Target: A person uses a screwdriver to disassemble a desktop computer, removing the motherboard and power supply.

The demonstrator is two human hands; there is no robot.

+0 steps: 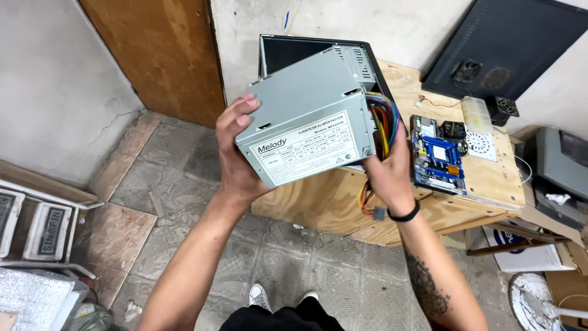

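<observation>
Clearly the grey metal power supply box (309,125) is held in the air above the wooden table (490,178), the left hand (236,153) clasped around its left end and the right hand (386,165) gripping its right end beside the coloured cable bundle (383,119). It looks heavy, stiff and smooth-sided, so I judge the two ends are the safest hold, not the loose wires. I count one box, one blue circuit board (438,160) and one open computer case (324,58).
</observation>
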